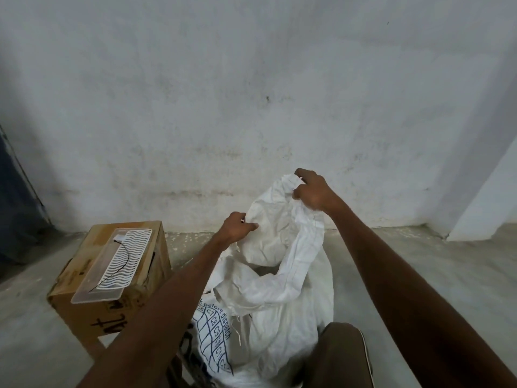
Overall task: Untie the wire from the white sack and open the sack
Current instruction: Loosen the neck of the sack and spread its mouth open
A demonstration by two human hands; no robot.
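Beside the hand-held white sack (282, 278), cardboard box (112, 278) under wire-topped tray (112, 267).

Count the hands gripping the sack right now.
2. The left hand pinches the near-left edge of the white sack mouth; the right hand grips the raised far edge, higher up.

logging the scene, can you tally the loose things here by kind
white sack: 1
cardboard box: 1
clear plastic tray on the box: 1
black wire lying on the tray: 1
total: 4
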